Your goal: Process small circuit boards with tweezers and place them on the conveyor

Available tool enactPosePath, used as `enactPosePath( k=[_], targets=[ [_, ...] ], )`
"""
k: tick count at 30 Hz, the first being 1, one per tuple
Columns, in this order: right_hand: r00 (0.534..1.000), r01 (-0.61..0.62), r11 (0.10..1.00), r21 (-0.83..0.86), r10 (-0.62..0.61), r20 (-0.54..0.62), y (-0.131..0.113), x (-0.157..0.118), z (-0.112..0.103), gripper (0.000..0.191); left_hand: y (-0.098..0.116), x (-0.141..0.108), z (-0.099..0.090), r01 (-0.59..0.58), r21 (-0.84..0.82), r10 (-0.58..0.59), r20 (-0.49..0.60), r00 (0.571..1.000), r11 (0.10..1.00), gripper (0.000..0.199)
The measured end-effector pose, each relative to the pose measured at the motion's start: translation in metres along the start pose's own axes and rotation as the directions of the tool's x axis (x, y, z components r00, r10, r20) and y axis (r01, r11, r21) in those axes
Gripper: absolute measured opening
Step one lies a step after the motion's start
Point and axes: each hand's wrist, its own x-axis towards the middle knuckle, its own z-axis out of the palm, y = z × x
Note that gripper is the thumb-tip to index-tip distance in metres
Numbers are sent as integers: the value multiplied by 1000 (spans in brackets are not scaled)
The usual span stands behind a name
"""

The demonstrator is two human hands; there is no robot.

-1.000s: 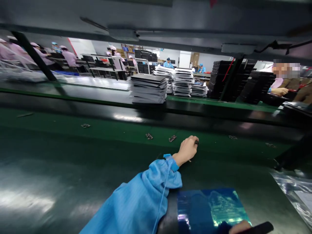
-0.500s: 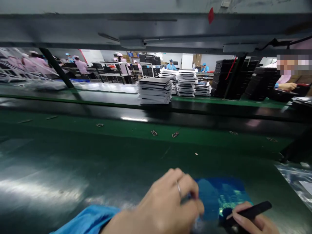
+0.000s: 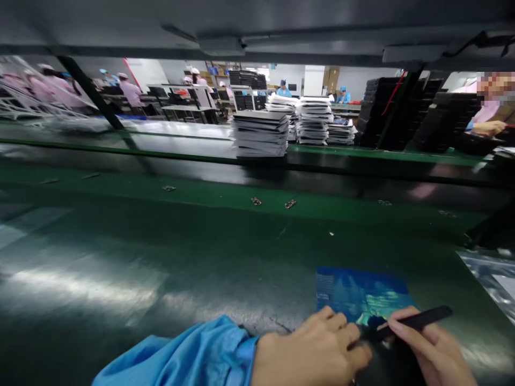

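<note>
Currently, step: your left hand (image 3: 314, 351) curls shut at the blue sheet (image 3: 362, 295), contents unseen.
Tool: your right hand (image 3: 432, 351) pinches the black tool (image 3: 414, 321), tip at 9 o'clock.
Sheet: at 6 o'clock on the bench (image 3: 161, 268).
Next: steady sheet, guide tip precisely.

The left hand (image 3: 311, 351), in a blue sleeve (image 3: 181, 359), is lying curled on the dark worktop (image 3: 120, 279), its fingertips meeting the near edge of a blue sheet (image 3: 358, 295). The right hand (image 3: 432, 351) is pinching black tweezers (image 3: 410, 323), whose tip is pointing at that same edge. Small parts (image 3: 290, 203) are sitting apart on the green belt (image 3: 201, 195) beyond. A stack of trays (image 3: 260, 134) is standing on the far shelf, where another person's hand (image 3: 488, 127) is working at the right
</note>
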Motion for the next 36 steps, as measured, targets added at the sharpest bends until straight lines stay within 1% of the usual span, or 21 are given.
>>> enactPosePath(
  k=[2,5,7,9,11,14,18,20,23,27,31,36],
  targets=[
    [1000,27,999,-36,-27,13,-5,0,0,29,-3,-8,1,60,34,-58,-68,996,998,21],
    [998,65,994,-87,-63,29,-15,1,7,30,-14,-20,15,132,135,-107,-178,978,982,27],
    [994,108,986,-124,-104,40,-20,5,16,31,-22,-25,27,157,236,-101,-234,967,959,31],
    [986,160,971,-175,-150,69,-24,11,24,30,-28,-26,35,165,305,-83,-266,960,938,32],
    [974,219,948,-230,-197,115,-26,19,33,27,-31,-25,38,165,340,-64,-288,955,926,32],
    [952,300,911,-283,-266,153,-26,30,43,26,-30,-23,38,170,349,-54,-319,946,921,32],
    [944,323,905,-278,-287,161,-23,38,48,24,-30,-23,36,163,333,-55,-312,949,929,34],
    [945,321,908,-270,-291,148,-21,38,47,23,-31,-23,36,156,344,-51,-294,954,926,35],
    [941,334,901,-278,-303,152,-19,37,47,21,-32,-23,36,155,349,-45,-304,952,924,35],
    [941,330,897,-295,-290,172,-21,34,49,19,-31,-23,36,154,340,-39,-324,945,928,35],
    [942,329,892,-311,-287,174,-25,30,50,17,-30,-24,34,151,335,-38,-321,946,930,36],
    [945,322,892,-318,-280,171,-29,26,51,18,-29,-24,31,144,323,-26,-343,939,936,35]
  ],
)
